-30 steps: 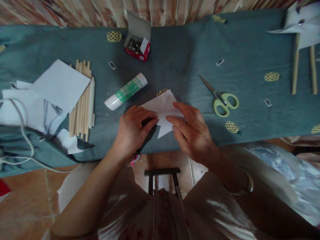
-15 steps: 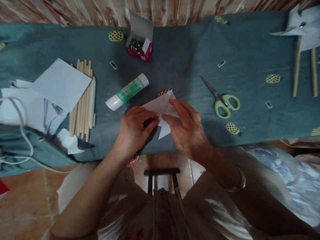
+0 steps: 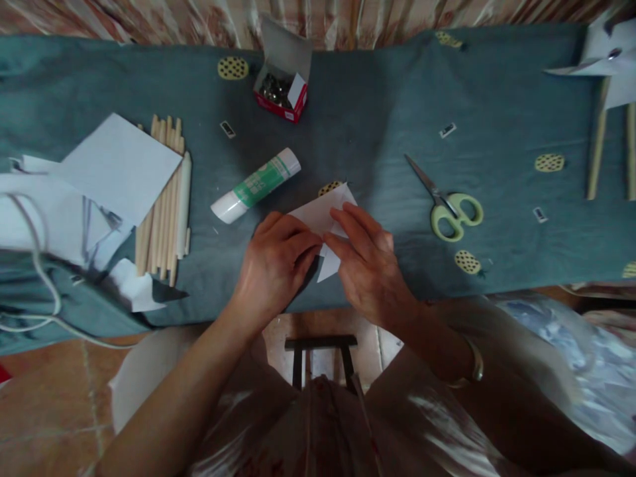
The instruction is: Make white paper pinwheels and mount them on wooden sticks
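On pineapple-print green cloth [image 3: 382, 139], near front edge: folded white paper [image 3: 317, 211]. Pinched narrowly at left side between thumb and fingers of left hand [image 3: 271, 268]; touched from above at right side by fingertips of right hand [image 3: 370, 271], grip there hard to tell. Right of paper: green-handled scissors [image 3: 444, 201]. Well left: wooden sticks [image 3: 163, 232], partly under white sheet [image 3: 119, 165]. Beyond paper, leftward: glue stick [image 3: 257, 186], then open red box [image 3: 275, 108]. Far right, beyond: white pinwheel [image 3: 599, 69].

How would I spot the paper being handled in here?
Start at the teal tablecloth, near its front edge, between the left hand and right hand. There is the white paper, to the lower right of the green-labelled glue stick. Unlike the loose white sheets at far left, it has both hands on it.
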Action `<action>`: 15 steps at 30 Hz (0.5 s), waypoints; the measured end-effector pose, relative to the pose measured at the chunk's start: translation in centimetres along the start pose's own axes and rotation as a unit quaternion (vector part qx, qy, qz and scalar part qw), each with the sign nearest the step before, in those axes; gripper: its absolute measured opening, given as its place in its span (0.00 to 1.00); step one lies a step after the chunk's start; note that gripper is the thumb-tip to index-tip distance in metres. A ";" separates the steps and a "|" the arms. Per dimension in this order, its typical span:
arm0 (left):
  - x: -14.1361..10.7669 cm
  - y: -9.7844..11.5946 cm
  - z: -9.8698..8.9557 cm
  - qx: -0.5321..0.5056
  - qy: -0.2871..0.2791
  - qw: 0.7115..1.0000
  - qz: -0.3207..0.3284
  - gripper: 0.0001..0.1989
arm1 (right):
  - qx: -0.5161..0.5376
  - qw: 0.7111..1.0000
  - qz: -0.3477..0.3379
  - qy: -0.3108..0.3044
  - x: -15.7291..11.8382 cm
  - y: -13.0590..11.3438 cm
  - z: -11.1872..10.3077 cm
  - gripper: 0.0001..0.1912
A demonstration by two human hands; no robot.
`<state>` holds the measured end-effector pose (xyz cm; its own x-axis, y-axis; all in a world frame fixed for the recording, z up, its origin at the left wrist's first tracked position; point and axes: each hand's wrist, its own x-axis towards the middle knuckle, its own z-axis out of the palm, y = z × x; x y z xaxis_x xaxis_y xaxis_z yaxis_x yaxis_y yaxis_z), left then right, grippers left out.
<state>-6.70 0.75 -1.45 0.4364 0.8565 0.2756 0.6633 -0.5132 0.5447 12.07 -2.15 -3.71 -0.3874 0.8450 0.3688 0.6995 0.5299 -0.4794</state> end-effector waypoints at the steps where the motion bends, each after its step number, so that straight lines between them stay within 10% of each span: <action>1: 0.0 0.0 0.0 0.004 -0.001 1.000 0.006 0.09 | 0.006 1.000 0.004 -0.002 0.0 0.0 0.1 0.19; 15: -0.6 0.4 0.3 0.013 0.010 1.000 0.012 0.09 | 0.063 0.992 0.111 0.000 0.5 1.7 -3.1 0.18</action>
<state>-6.53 0.04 -1.60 0.4406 0.8448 0.3035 0.6680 -0.5344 0.5179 14.94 -1.07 -1.92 -0.2322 0.9417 0.2436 0.6867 0.3360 -0.6446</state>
